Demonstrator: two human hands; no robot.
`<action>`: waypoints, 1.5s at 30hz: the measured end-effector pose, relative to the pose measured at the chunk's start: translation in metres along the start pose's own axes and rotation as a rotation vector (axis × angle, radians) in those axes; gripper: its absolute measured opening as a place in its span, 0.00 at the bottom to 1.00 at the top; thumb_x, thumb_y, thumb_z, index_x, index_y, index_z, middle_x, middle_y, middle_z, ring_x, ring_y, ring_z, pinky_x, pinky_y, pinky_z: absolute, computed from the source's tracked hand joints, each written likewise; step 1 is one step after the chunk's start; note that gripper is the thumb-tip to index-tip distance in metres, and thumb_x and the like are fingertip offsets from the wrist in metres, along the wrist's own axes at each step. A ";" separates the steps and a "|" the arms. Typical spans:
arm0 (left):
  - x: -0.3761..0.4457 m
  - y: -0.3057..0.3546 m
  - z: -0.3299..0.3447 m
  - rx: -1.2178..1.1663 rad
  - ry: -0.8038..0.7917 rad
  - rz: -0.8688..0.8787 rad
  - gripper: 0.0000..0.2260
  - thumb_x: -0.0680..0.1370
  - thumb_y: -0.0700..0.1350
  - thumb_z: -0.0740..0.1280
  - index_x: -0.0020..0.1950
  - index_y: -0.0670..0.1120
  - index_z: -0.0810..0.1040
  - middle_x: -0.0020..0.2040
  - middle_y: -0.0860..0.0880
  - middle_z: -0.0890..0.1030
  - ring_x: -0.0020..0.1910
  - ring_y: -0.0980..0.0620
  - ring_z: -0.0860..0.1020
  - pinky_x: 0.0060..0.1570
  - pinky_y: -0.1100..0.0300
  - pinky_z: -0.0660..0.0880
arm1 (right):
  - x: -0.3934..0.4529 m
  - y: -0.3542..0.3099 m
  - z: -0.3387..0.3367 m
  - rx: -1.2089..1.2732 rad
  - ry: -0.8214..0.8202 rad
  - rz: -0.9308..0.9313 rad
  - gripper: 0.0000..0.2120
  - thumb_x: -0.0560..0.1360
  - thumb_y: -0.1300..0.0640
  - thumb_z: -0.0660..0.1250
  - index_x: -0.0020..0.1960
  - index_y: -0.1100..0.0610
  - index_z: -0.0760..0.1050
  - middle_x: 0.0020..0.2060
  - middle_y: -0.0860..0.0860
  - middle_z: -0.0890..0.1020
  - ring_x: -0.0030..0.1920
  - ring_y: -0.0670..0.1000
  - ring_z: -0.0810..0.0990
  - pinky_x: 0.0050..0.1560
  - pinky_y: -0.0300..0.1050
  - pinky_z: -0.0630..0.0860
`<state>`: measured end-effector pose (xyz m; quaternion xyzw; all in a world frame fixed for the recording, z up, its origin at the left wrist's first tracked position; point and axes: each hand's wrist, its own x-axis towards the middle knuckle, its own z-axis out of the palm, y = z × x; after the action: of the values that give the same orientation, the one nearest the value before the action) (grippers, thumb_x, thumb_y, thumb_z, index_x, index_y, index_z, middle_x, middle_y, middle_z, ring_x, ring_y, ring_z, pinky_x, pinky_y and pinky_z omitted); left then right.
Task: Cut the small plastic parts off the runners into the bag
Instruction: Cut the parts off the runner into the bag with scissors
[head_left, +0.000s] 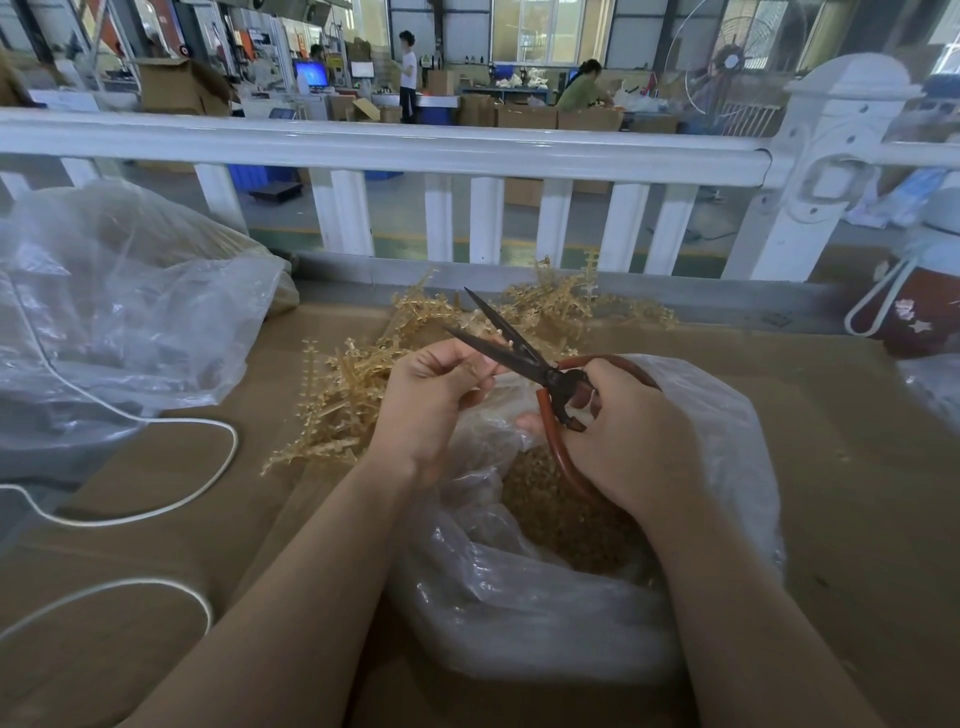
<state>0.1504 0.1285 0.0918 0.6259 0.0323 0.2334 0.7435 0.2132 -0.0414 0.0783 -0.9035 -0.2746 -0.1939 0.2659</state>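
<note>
Right hand (631, 436) grips scissors (511, 347) — blades apart over bag (727, 415).

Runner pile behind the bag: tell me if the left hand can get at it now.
Probably not freely: the left hand already pinches a runner at the open scissors. The pile lies just beside it, unobstructed.

Dull dark metal scissors (498, 338); glossy clear plastic bag (545, 597); matt cardboard (857, 467).

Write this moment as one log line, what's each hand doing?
left hand: pinches runner | right hand: grips scissors, blades open | bag: below, holds cut parts
</note>
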 end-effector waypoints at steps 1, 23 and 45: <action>0.000 0.000 0.000 0.002 -0.004 -0.003 0.17 0.79 0.34 0.66 0.33 0.48 0.83 0.35 0.47 0.78 0.35 0.56 0.73 0.44 0.61 0.72 | 0.000 -0.001 0.000 0.000 0.009 0.002 0.30 0.62 0.18 0.54 0.43 0.43 0.70 0.34 0.35 0.72 0.34 0.36 0.70 0.32 0.29 0.61; -0.001 0.003 0.002 -0.056 -0.002 -0.045 0.08 0.79 0.37 0.67 0.40 0.43 0.80 0.40 0.45 0.79 0.37 0.55 0.74 0.46 0.61 0.72 | -0.003 -0.002 0.000 0.019 0.090 -0.008 0.31 0.62 0.16 0.50 0.40 0.42 0.70 0.29 0.34 0.69 0.30 0.36 0.68 0.30 0.30 0.59; -0.005 0.004 0.004 0.001 -0.015 0.040 0.09 0.80 0.33 0.62 0.46 0.42 0.80 0.38 0.49 0.83 0.35 0.53 0.77 0.39 0.65 0.75 | -0.003 0.002 0.000 0.007 0.103 -0.019 0.35 0.63 0.16 0.52 0.38 0.48 0.74 0.30 0.40 0.76 0.30 0.40 0.73 0.29 0.33 0.69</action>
<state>0.1460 0.1231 0.0956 0.6286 0.0141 0.2435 0.7385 0.2125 -0.0436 0.0759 -0.8888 -0.2697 -0.2417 0.2809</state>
